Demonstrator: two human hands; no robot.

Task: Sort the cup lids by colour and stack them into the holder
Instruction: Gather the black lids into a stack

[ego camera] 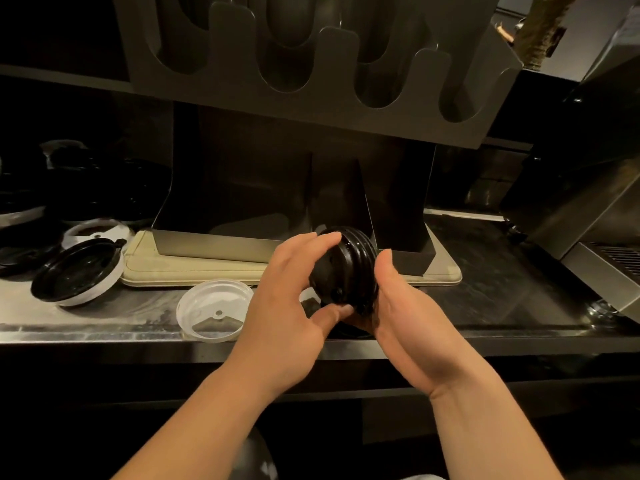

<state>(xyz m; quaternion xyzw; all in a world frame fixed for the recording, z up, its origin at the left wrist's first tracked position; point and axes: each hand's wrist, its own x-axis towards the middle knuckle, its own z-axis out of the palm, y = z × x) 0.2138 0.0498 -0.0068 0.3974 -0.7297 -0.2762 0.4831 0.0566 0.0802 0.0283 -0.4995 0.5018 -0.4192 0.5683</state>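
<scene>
We hold a short stack of black lids (348, 268) on its side between both hands, just above the front edge of the steel counter (485, 271). The left hand (291, 299) pinches it with fingers over the top and thumb beneath, and the right hand (398, 317) cups the other side with its thumb raised. The stack hangs just in front of the black holder (408, 188) on its beige tray (194, 268). A clear lid (214, 310) lies flat beside the left hand, and farther left a black lid (74, 271) leans on a white lid (98, 230).
</scene>
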